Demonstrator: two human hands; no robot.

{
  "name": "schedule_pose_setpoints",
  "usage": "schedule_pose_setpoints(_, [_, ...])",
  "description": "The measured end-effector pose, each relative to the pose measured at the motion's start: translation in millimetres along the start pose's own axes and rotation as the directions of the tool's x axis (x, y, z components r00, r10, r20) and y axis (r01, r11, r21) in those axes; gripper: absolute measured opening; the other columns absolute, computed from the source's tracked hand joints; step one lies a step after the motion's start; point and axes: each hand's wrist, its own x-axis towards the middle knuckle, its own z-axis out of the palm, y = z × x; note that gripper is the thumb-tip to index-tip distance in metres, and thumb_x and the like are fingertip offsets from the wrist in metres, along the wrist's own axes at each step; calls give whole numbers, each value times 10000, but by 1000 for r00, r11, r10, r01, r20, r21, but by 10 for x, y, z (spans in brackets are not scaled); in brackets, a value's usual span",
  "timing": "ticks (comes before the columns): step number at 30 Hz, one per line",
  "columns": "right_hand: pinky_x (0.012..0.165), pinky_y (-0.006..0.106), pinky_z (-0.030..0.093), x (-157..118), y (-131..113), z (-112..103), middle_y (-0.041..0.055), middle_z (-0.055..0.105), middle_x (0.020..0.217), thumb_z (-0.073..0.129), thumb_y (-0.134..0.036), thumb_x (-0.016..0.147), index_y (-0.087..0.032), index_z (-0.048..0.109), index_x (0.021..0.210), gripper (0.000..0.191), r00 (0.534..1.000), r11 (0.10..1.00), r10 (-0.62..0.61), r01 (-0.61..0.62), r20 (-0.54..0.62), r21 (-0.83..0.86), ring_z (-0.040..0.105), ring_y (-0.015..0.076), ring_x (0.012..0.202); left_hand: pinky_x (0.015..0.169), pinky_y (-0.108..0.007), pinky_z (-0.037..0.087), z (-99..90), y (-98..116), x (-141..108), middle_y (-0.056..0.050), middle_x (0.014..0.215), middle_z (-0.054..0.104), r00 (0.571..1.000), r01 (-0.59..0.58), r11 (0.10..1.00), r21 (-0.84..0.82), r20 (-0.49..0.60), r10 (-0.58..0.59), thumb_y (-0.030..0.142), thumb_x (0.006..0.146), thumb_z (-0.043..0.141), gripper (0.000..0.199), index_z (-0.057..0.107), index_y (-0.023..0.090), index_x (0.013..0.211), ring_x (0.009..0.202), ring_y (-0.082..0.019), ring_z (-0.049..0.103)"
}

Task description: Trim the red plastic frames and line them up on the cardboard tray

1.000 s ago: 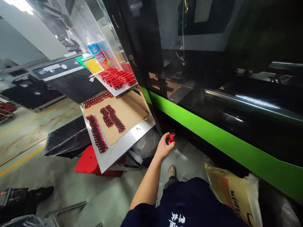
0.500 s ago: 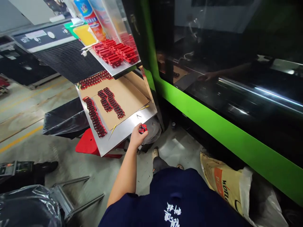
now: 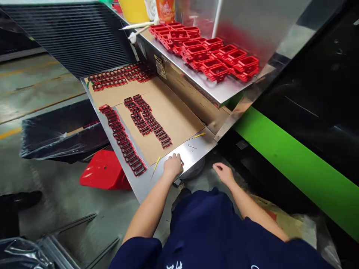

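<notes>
My left hand (image 3: 172,165) is closed over a small red-and-black plastic part (image 3: 182,163) at the front edge of the metal table (image 3: 134,186). Most of that part is hidden under my fingers. My right hand (image 3: 223,173) hangs in the air just off the table's front corner, fingers curled; whatever it may hold is hidden. Between the hands and the cardboard sheet (image 3: 182,116) lie a yellow-handled pointed tool (image 3: 156,164), another yellow-handled tool (image 3: 199,135) and thin metal pins (image 3: 192,146). Rows of red frames with black inserts (image 3: 123,140) are laid out beyond.
Above the table, a metal shelf (image 3: 207,91) carries stacked red plastic frames (image 3: 196,48), white-tipped sticks (image 3: 137,26) and an orange container (image 3: 165,10). A red stool seat (image 3: 103,170) is at the left. A machine with a green band (image 3: 280,145) stands right, near a sack (image 3: 294,224).
My left hand has lowered the red part onto the table edge, from a raised grip. My right hand has come into view. The view has turned toward the table and shelf.
</notes>
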Motion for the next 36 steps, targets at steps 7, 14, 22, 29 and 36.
schedule_pose_setpoints(7, [959, 358, 457, 1023, -280, 653, 98, 617, 1185, 811, -389, 750, -176, 662, 1158, 484, 995, 968, 81, -63, 63, -244, 563, 245, 1095, 1033, -536, 454, -169, -258, -99, -210, 1343, 540, 999, 8, 971, -237, -31, -15, 104, 658, 741, 732, 481, 153, 1339, 1250, -389, 552])
schedule_pose_setpoints(14, [810, 330, 483, 1156, -409, 648, 95, 641, 961, 621, -370, 827, -132, 674, 966, 281, 980, 980, 117, -88, 163, -176, 611, 221, 901, 1042, -411, 520, -180, -334, -799, -139, 1436, 520, 976, -187, 516, -836, -217, 2, 367, 697, 851, 800, 439, 264, 1375, 1300, -290, 569])
schedule_pose_setpoints(22, [647, 250, 537, 575, -1264, -244, 48, 704, 852, 674, -352, 870, -178, 737, 1010, 232, 798, 876, -450, 307, 401, 372, 632, 124, 668, 977, -396, 580, -439, -23, -941, -74, 1381, 561, 909, -392, 244, -887, -414, -43, 478, 704, 866, 750, 528, 388, 1368, 1215, -286, 642])
schedule_pose_setpoints(29, [655, 231, 532, 608, -1737, -445, 31, 719, 842, 686, -242, 875, -200, 730, 974, 115, 514, 594, -801, 745, 307, 303, 660, 128, 726, 937, -362, 600, -545, 99, -936, -77, 1367, 552, 917, -389, 333, -859, -394, 55, 406, 686, 893, 832, 485, 390, 1411, 1154, -251, 665])
schedule_pose_setpoints(36, [622, 240, 489, 643, -1757, -398, 29, 703, 810, 692, -255, 876, -194, 744, 900, 84, 458, 552, -819, 793, 346, 256, 630, 127, 693, 952, -376, 598, -539, 97, -911, -97, 1398, 533, 905, -418, 331, -846, -420, 69, 431, 714, 869, 803, 478, 364, 1413, 1220, -282, 636])
